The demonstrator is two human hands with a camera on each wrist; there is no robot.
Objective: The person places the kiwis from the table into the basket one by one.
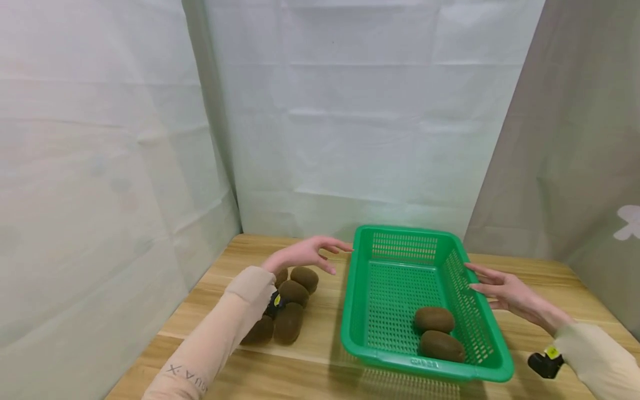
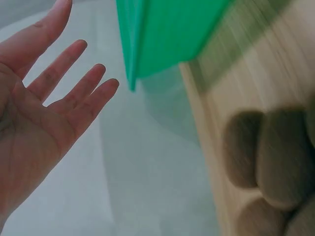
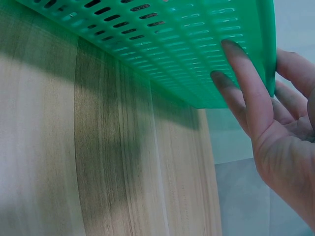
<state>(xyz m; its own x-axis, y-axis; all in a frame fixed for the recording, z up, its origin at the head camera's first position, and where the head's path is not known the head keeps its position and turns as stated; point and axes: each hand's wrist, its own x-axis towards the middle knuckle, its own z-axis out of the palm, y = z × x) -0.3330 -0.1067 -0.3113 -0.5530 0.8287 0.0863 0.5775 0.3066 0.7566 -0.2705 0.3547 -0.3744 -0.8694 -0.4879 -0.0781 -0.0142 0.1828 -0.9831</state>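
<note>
A green plastic basket (image 1: 422, 361) with slotted walls stands on the wooden table, two brown kiwifruits (image 1: 434, 320) lying in its near right corner. My left hand (image 1: 311, 253) reaches past a cluster of kiwifruits (image 1: 288, 324) toward the basket's left rim. In the left wrist view its palm and spread fingers (image 2: 93, 101) hold nothing. At the basket's right side is my right hand (image 1: 510, 291), its fingertips at the rim. Two extended fingers (image 3: 251, 98) lie against the outer slotted wall in the right wrist view; the basket's edge partly hides the other fingers.
Pale cloth (image 1: 350, 139) hangs behind the wooden table (image 1: 320, 366) and along both sides. The loose kiwifruits sit left of the basket, under and beside my left forearm. Each wrist bears a small black device (image 1: 545, 365).
</note>
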